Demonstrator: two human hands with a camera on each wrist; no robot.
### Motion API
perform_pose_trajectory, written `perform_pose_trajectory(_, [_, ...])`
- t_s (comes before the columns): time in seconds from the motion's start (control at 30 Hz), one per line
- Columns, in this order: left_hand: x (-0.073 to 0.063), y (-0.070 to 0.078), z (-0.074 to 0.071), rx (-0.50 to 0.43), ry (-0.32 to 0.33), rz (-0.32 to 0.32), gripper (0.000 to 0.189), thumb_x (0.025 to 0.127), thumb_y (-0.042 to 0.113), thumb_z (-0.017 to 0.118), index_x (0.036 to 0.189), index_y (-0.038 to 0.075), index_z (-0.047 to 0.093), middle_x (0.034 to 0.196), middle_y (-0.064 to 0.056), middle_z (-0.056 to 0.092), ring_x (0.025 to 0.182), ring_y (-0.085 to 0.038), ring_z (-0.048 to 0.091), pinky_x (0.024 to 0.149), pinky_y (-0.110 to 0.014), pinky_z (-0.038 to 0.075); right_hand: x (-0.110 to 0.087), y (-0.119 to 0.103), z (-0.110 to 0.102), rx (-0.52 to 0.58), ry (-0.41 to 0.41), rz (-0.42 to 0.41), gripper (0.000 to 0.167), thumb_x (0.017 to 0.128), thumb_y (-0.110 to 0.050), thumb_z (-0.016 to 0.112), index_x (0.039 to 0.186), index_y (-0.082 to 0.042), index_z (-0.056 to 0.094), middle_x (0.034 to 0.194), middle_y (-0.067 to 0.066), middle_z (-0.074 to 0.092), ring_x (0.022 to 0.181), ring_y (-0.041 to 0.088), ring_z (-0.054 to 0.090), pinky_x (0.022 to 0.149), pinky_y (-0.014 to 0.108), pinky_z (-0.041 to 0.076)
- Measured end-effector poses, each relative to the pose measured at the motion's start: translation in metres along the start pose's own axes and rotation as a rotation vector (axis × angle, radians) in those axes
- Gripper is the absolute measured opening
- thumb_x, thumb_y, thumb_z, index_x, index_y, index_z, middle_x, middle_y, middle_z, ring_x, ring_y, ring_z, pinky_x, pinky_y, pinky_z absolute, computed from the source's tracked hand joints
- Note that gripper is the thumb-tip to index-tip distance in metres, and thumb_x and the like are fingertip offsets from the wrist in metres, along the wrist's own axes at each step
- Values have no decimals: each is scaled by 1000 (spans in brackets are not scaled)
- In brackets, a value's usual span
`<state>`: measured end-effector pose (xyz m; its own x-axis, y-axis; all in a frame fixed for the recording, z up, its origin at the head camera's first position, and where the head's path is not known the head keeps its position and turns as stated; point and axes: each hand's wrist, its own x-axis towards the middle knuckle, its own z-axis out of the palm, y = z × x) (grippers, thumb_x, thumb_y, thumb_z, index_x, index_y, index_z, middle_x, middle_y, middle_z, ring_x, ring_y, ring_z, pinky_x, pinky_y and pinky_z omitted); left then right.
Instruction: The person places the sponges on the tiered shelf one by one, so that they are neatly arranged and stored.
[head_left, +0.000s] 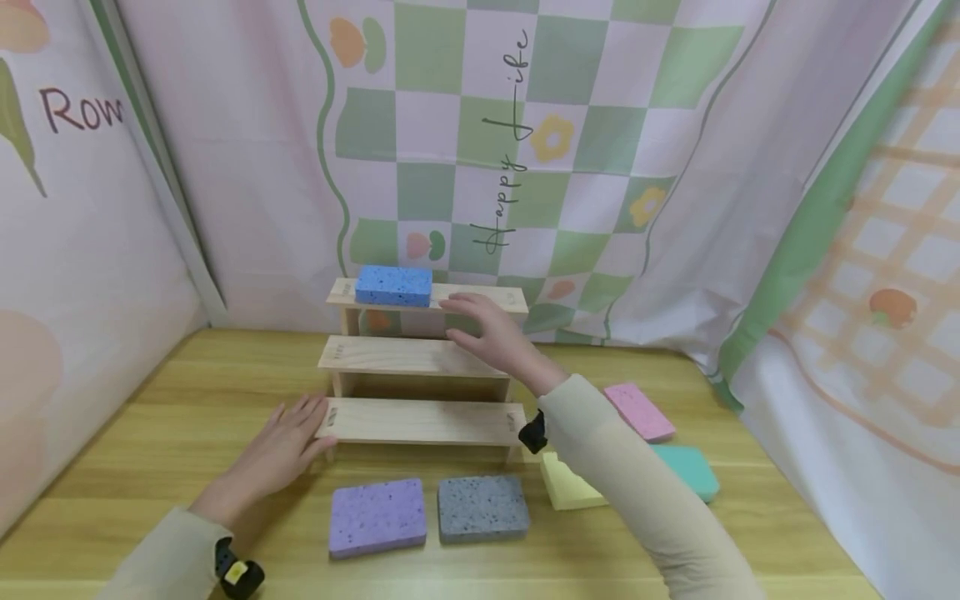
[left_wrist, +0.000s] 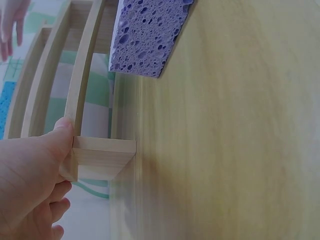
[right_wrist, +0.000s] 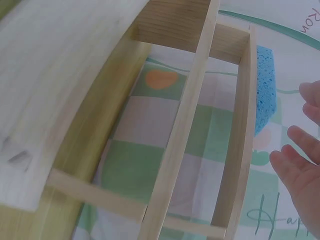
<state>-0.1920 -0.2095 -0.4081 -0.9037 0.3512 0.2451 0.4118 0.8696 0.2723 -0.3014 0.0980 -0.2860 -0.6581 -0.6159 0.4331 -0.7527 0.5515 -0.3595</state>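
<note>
The left hand (head_left: 272,454) grips the left end of the lowest tier (head_left: 427,422) of a 3-tier wooden stand (head_left: 397,357), thumb on its front edge. The right hand (head_left: 501,337), fingers loosely extended and holding nothing, hovers by the top tier (head_left: 512,300), just right of the blue sponge (head_left: 393,286) lying there. On the tabletop (head_left: 172,392), a purple sponge (head_left: 377,517) and a grey sponge (head_left: 483,508) lie before the stand

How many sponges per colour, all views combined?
Blue sponge: 1
Purple sponge: 1
Grey sponge: 1
Yellow sponge: 1, partly behind the right sleeve
Teal sponge: 1, also partly hidden
Pink sponge: 1
Total: 6
</note>
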Motion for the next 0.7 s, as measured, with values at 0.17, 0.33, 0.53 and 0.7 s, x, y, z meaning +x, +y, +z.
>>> perform_pose_trajectory(0.17, [0, 0, 1, 5, 1, 2, 62, 96, 35, 46, 136, -11, 33, 140, -27, 32, 130, -43, 24, 103, -59, 14, -19, 4, -8, 33, 19, 29, 43, 89, -15, 62, 130, -6, 52, 137, 16, 43, 127, 28, 36, 102, 42, 33])
perform_pose_trajectory(0.33, [0, 0, 1, 5, 1, 2, 62, 97, 35, 46, 136, -11, 33, 140, -28, 31, 129, -44, 25, 103, -59, 15, -36, 11, -14, 47, 44, 53, 44, 89, -16, 62, 131, -8, 52, 138, 15, 41, 127, 28, 36, 99, 45, 36])
perform_pose_trajectory(0.53, [0, 1, 0, 6, 5, 3, 61, 97, 34, 47, 136, -11, 33, 140, -28, 31, 129, -44, 24, 103, -59, 14, -52, 18, -22, 43, 80, 65, 44, 88, -15, 63, 131, -8, 52, 137, 13, 43, 125, 28, 39, 100, 46, 35])
perform_pose_trajectory(0.7, [-1, 1, 0, 8, 6, 7, 62, 97, 35, 46, 136, -11, 33, 140, -27, 31, 130, -43, 24, 103, -59, 14, -62, 23, -28, 60, 101, 75, 46, 87, -13, 65, 130, -6, 52, 137, 13, 44, 124, 28, 40, 99, 45, 35])
